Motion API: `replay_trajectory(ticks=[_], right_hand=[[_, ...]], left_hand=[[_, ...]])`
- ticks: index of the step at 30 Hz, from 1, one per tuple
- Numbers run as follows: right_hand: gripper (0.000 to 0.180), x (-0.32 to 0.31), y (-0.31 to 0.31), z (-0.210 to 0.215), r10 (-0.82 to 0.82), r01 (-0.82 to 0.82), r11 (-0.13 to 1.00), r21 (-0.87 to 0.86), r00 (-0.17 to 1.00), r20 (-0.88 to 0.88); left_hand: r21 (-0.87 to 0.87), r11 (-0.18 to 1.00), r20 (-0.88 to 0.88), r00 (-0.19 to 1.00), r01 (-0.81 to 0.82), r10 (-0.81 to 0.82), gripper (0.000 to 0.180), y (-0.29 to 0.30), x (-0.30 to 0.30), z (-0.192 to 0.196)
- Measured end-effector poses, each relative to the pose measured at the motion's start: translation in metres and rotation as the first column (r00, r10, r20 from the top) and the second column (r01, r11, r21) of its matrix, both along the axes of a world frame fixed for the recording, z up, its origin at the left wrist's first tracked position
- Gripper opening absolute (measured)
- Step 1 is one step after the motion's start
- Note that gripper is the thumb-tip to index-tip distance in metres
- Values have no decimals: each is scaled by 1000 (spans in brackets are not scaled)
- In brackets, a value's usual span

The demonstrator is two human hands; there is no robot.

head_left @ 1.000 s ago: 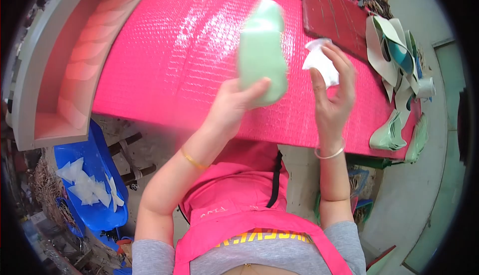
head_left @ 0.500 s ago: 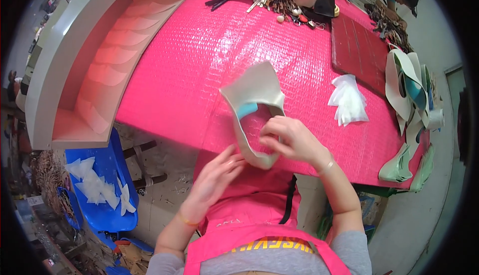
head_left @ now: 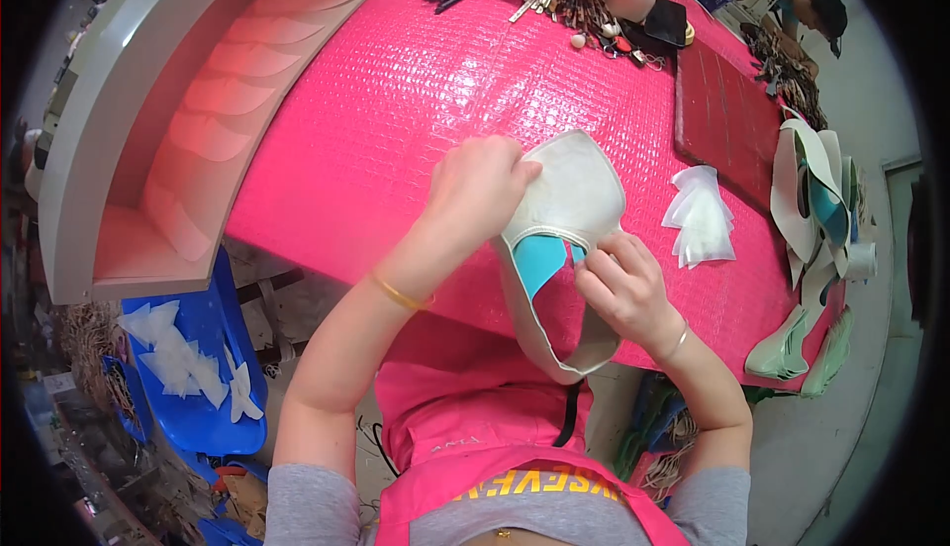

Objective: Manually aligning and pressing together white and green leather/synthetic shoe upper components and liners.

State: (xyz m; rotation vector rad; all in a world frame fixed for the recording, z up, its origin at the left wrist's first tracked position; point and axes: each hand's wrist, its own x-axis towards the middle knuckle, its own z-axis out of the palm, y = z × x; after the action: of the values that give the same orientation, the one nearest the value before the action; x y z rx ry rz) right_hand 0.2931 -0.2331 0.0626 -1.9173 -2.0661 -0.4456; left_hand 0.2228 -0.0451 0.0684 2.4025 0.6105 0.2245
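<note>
A cream-white shoe upper (head_left: 576, 188) with a turquoise lining is held over the near edge of the pink-covered table (head_left: 336, 170). My left hand (head_left: 479, 188) is closed on the left edge of its broad toe part, thumb on the outer face. On the other side, my right hand (head_left: 625, 291) pinches the rim where the toe part meets the opening, fingers curled. The looped back part hangs down toward my pink apron (head_left: 435, 388).
At left stands a grey box (head_left: 119, 130) lit red inside, with thin curved pieces in a row. White pieces (head_left: 183, 358) lie on a blue chair (head_left: 223, 308). To the right are white pieces (head_left: 705, 217), a dark red board (head_left: 727, 115) and more uppers (head_left: 811, 180).
My left hand has moved up and forward from the upper's lower end to its toe part and grips it. The upper has shifted right, and my right hand has moved right with it.
</note>
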Motion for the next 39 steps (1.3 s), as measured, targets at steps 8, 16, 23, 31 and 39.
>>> replay_trajectory(ticks=[8,16,23,31,39], right_hand=[[17,6,3,-15,93,-65,986,154,978,-187],[13,20,34,-32,-232,174,973,-154,691,-685],[12,53,3,-21,-408,103,913,-395,260,-875],[23,5,0,-33,-224,28,933,-359,824,-520],[29,39,29,-63,-229,162,973,-164,596,-770]], left_hand=[[-314,949,-73,996,34,-59,26,46,4,-6],[438,830,-2,923,347,-385,39,-44,-20,19],[474,862,-59,984,177,-169,18,-34,-71,-21],[342,911,75,960,231,-271,11,-50,-88,-40],[-445,875,268,904,-190,333,8,-5,-65,-89]])
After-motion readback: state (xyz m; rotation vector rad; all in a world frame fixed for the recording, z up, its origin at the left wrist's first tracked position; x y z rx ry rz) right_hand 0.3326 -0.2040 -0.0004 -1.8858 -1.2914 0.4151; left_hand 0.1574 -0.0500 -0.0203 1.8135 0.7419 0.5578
